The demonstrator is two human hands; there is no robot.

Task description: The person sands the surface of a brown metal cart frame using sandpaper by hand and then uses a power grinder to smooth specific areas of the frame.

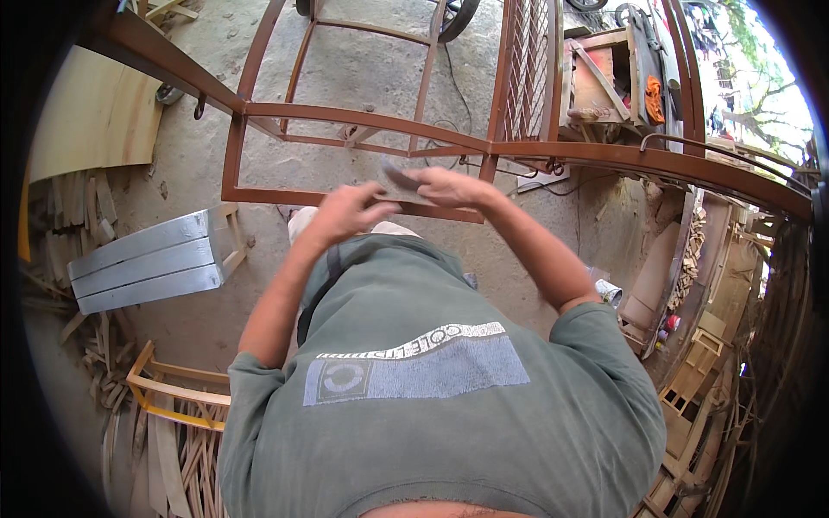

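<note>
My left hand (pixel 345 211) and right hand (pixel 445 184) pinch 1 grey sheet (pixel 399 180) between them at chest height, just above the rusty frame (pixel 363 116), so it stays taut and flat.

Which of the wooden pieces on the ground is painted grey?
The slatted bench-like piece lying on the concrete to the person's left. Its three slats are grey, while the frame below it and the scrap strips around it are bare yellowish wood.
</note>
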